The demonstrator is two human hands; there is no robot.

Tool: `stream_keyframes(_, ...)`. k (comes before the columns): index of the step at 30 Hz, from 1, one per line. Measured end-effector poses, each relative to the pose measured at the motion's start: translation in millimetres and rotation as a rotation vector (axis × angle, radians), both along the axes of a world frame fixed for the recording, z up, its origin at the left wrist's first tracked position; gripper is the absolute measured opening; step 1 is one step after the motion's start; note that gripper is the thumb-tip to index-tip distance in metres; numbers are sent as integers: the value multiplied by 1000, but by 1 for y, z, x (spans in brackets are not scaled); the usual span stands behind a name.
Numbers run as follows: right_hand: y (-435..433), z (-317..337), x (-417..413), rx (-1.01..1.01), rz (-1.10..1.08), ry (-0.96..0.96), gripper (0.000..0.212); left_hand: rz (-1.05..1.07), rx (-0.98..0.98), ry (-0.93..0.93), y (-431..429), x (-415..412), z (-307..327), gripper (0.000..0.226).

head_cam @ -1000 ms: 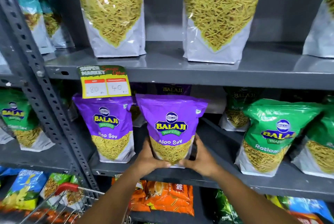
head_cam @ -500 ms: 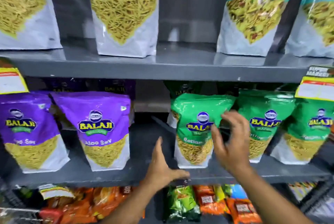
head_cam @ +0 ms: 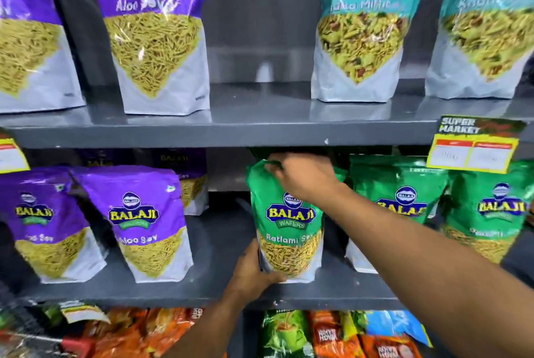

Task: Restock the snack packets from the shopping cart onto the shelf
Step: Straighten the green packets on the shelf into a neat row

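A green Ratlami Sev packet (head_cam: 289,221) stands upright on the middle grey shelf (head_cam: 219,291). My left hand (head_cam: 254,271) grips its lower left corner. My right hand (head_cam: 303,178) pinches its top edge just under the shelf above. A purple Aloo Sev packet (head_cam: 141,221) stands apart to the left with another purple one (head_cam: 43,224) beside it. Two more green packets (head_cam: 401,198) stand to the right. The shopping cart shows only as a blurred red handle (head_cam: 75,346) at the bottom left.
The upper shelf (head_cam: 260,126) carries large purple (head_cam: 156,34) and teal packets (head_cam: 361,28) with a gap between them. Yellow price tags (head_cam: 474,152) hang from its edge. Orange and green packets (head_cam: 289,334) fill the bottom shelf. A gap lies between the purple and green packets.
Both hands released the purple Aloo Sev packet, moved right and now hold the green Ratlami Sev packet. The view shifted right and closer.
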State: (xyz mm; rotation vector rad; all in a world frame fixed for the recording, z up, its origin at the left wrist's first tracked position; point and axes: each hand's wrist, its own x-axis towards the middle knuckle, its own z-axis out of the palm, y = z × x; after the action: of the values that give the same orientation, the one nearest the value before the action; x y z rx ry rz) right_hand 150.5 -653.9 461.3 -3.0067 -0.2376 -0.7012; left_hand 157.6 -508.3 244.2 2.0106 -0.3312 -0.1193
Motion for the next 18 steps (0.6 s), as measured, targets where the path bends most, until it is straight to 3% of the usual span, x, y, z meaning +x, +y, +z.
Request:
stream_keyframes(7, -9, -35, -20, 24, 61, -453, 42, 9, 24, 27, 8, 2, 0, 73)
stream_keyframes(10, -12, -101, -55, 270, 227, -579, 50, 38, 16, 42, 15, 5, -2, 72)
stream_keyframes(12, -11, -149, -70, 582, 135, -404, 62, 34, 10, 63, 19, 7, -3, 74)
stream_keyframes(15, -18, -198, -60, 961, -108, 79, 82, 6, -10, 86, 18, 7, -1, 74)
stream_keyframes(18, -24, -210, -49, 1079, -103, 342, 68, 1, -4, 62, 12, 5, 1, 70)
